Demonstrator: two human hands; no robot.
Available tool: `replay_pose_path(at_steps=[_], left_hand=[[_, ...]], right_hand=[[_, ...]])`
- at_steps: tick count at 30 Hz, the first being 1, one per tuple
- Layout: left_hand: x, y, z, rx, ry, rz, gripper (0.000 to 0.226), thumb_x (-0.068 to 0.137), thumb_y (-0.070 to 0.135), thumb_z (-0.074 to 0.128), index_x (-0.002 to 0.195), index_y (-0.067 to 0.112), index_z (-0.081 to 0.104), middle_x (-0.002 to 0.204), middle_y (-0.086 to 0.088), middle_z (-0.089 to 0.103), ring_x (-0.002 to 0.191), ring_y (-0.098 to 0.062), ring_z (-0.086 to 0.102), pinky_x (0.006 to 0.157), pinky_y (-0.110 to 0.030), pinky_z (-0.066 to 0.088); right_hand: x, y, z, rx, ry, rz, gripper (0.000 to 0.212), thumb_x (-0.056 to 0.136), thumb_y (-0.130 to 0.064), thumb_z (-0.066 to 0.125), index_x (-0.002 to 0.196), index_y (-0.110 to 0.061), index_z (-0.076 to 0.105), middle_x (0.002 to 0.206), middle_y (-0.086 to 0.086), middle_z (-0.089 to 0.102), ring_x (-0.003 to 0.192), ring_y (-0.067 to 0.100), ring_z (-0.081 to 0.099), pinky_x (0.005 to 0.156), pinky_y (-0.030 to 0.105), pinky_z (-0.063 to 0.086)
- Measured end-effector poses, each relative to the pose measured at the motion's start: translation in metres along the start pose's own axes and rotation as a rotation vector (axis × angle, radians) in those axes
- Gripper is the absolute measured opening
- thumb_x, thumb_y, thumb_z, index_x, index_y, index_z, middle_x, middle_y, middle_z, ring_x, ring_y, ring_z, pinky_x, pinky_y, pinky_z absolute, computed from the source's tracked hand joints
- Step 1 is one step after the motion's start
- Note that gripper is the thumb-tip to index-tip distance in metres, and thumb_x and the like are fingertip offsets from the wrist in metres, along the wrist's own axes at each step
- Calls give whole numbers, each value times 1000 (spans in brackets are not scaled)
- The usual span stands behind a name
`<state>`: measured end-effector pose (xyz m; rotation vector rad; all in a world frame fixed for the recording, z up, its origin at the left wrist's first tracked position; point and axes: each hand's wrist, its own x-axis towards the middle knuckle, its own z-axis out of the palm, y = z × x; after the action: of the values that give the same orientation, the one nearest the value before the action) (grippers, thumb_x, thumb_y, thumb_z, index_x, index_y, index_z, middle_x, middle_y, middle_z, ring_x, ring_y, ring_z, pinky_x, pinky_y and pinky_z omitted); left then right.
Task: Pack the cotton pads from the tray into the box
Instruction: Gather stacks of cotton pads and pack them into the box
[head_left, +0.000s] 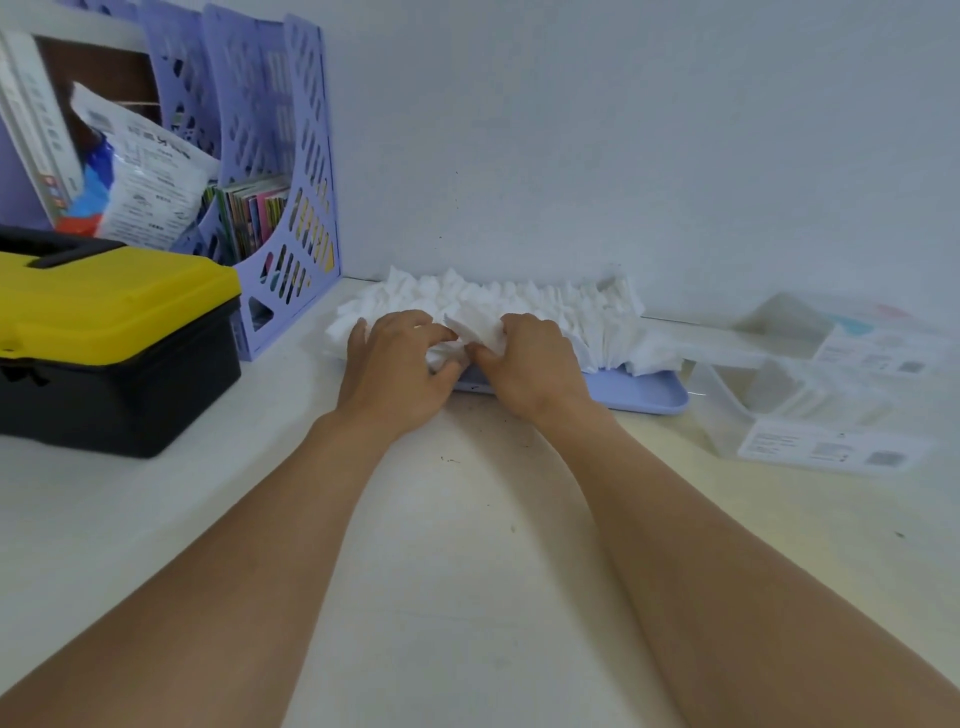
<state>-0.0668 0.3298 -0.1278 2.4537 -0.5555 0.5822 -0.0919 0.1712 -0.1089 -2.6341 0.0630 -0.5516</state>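
A pale blue tray (644, 397) lies against the wall, heaped with white cotton pads (561, 306). My left hand (400, 369) and my right hand (530, 358) meet at the tray's near left part, both curled round a small bunch of pads between them. A few pads stick up above my right fingers. The clear plastic box (748, 410) stands to the right of the tray, with a white label on its front; I cannot make out its inside.
A second clear container (841, 338) sits behind the box at the right. A yellow-and-black toolbox (114, 332) stands at the left, with purple file holders (275, 171) full of booklets and bags behind it. The white table (467, 545) stretches toward me.
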Motion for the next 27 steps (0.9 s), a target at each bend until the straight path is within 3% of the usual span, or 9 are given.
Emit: replay_pose_path(at_steps=[3, 6, 9, 11, 13, 16, 19, 23, 27], left_hand=[[-3, 1, 2, 30, -34, -24, 25, 94, 34, 59, 114, 30, 74, 136, 1, 57, 133, -22, 44, 119, -55, 14], [-3, -1, 5, 32, -24, -28, 32, 98, 35, 52, 122, 24, 70, 145, -5, 50, 140, -24, 36, 119, -57, 10], [0, 19, -1, -69, 237, 81, 46, 96, 42, 43, 123, 13, 66, 138, -9, 53, 133, -27, 44, 116, -51, 26], [1, 51, -5, -324, 329, 110, 43, 97, 42, 46, 125, 13, 62, 131, -2, 57, 123, -17, 51, 107, -31, 38], [2, 92, -7, -743, 67, -57, 39, 97, 40, 56, 130, 19, 57, 130, 5, 59, 116, -10, 58, 96, -23, 48], [6, 138, 2, -1222, -406, -284, 30, 100, 23, 59, 129, 13, 58, 125, -13, 67, 107, -26, 69, 79, -38, 61], [10, 162, 13, -1373, -437, -287, 29, 100, 13, 57, 128, 4, 60, 120, -18, 70, 102, -31, 72, 80, -34, 61], [3, 169, 36, -1503, -512, -288, 32, 100, 1, 52, 132, 3, 57, 124, -17, 69, 108, -27, 71, 83, -30, 60], [-3, 164, 54, -1559, -557, -356, 38, 98, -9, 47, 135, 1, 53, 129, -17, 67, 116, -28, 67, 91, -30, 58]], right_hand=[[5, 2, -12, 83, -1, 55, 44, 100, -36, 55, 66, -21, 32, 69, -5, 39, 73, 23, 45, 57, 31, 26], [8, 8, -43, 259, 175, 118, 44, 95, -30, 60, 62, -8, 39, 61, 6, 45, 67, 34, 53, 55, 38, 34], [3, 22, -81, 613, 138, 212, 41, 88, -26, 68, 81, 14, 61, 78, 24, 65, 67, 30, 67, 55, 37, 58], [-9, 36, -100, 775, -40, 226, 35, 91, -21, 69, 92, 13, 64, 80, 19, 66, 58, 18, 64, 47, 24, 51], [-22, 47, -113, 829, -140, 154, 20, 95, -15, 67, 99, 5, 67, 76, 12, 67, 52, 11, 61, 45, 17, 44], [-31, 67, -126, 834, -117, 72, 17, 94, -10, 68, 108, -1, 69, 80, 23, 68, 60, 22, 62, 56, 30, 50], [-32, 90, -143, 688, 24, -9, 13, 92, -12, 70, 103, -8, 72, 89, 21, 72, 63, 27, 64, 57, 33, 52], [-41, 119, -141, 507, 141, -72, 20, 88, -20, 77, 107, -19, 74, 108, -4, 71, 77, 3, 63, 71, 18, 50], [-39, 137, -126, 460, 152, -110, 11, 88, -16, 76, 97, -19, 71, 100, -1, 68, 85, 9, 62, 72, 14, 45]])
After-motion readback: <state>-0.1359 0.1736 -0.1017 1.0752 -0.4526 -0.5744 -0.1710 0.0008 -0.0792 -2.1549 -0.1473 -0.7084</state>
